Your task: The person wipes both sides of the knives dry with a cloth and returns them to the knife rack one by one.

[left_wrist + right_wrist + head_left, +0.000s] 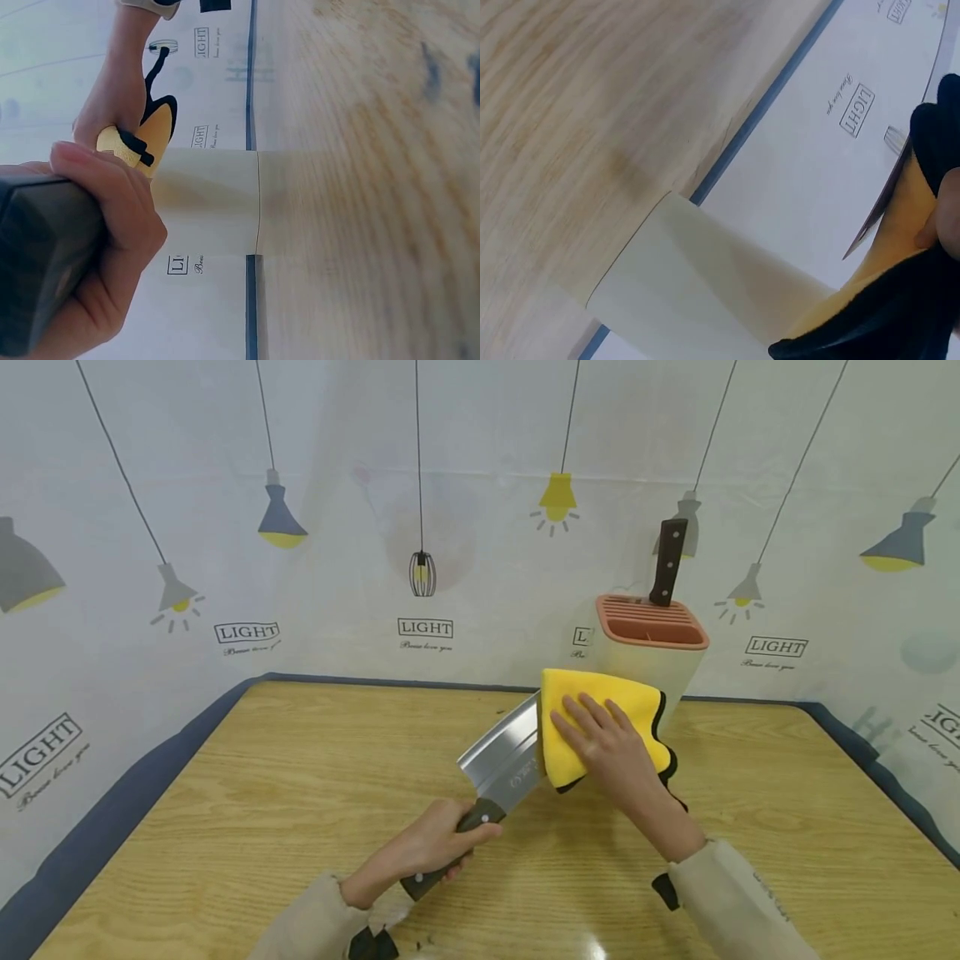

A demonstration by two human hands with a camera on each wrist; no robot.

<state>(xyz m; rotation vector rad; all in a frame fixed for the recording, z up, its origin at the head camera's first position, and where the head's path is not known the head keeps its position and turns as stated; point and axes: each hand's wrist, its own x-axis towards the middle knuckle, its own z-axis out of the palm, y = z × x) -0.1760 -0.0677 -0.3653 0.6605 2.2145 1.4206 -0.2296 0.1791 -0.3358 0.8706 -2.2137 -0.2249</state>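
A cleaver with a broad steel blade is held above the table, tilted up to the right. My left hand grips its dark handle, the fingers wrapped round it. A yellow cloth with black edging covers the blade's far end. My right hand holds the cloth against the blade, fingers on top in the head view. In the right wrist view, the thumb presses the cloth and a thin strip of blade shows beside it. The blade's tip is hidden under the cloth.
Behind the cloth stands a cream knife block with an orange slotted top. One knife with a dark handle stands in it. The wooden table ends at a printed backdrop with a dark blue lower edge.
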